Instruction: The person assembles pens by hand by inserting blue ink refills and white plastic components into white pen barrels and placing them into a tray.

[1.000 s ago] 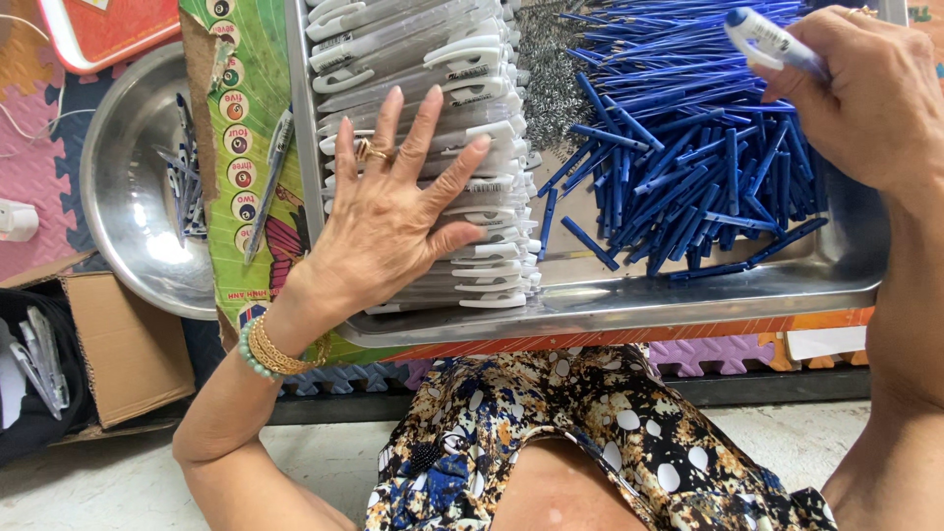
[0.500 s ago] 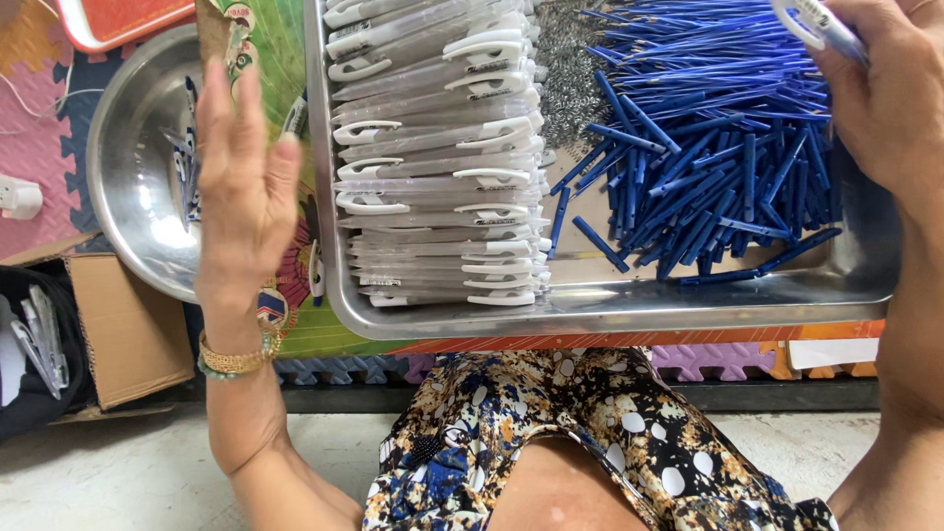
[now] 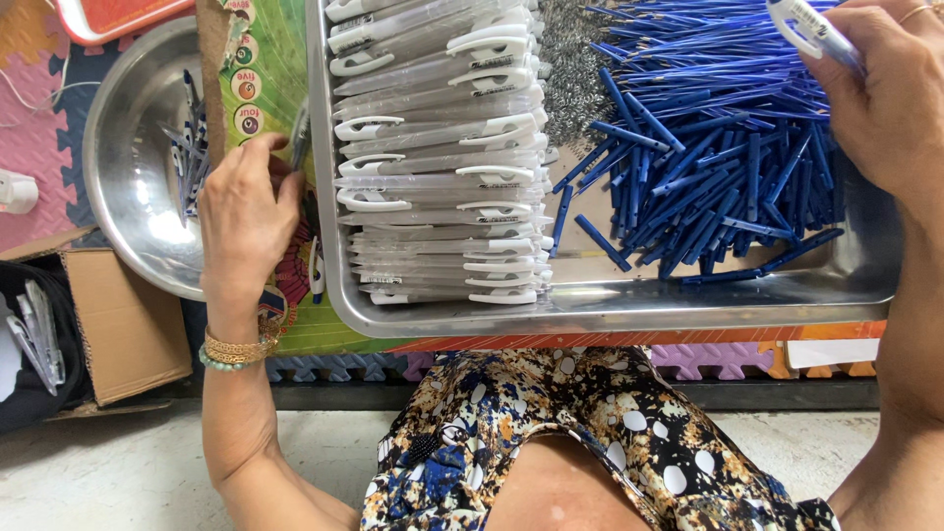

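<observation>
A steel tray [image 3: 610, 305] holds a stack of clear pen barrels with white clips [image 3: 442, 167], a heap of small metal springs [image 3: 570, 59] and a pile of blue refills [image 3: 708, 147]. My left hand [image 3: 246, 211] lies left of the tray on a colourful board [image 3: 265, 88], fingers pinched on a thin dark pen part [image 3: 299, 138]. My right hand [image 3: 875, 98] hovers over the blue refills at the top right, closed around a clear and white pen [image 3: 811, 29].
A round steel bowl [image 3: 138, 167] with a few pen parts sits at the far left. A cardboard box [image 3: 118, 324] stands below it. Foam floor mats [image 3: 39, 147] and my patterned lap [image 3: 590, 442] fill the lower view.
My left hand has left the stack of clear barrels, moved left off the tray and closed on a thin part on the board. My right hand kept the pen.
</observation>
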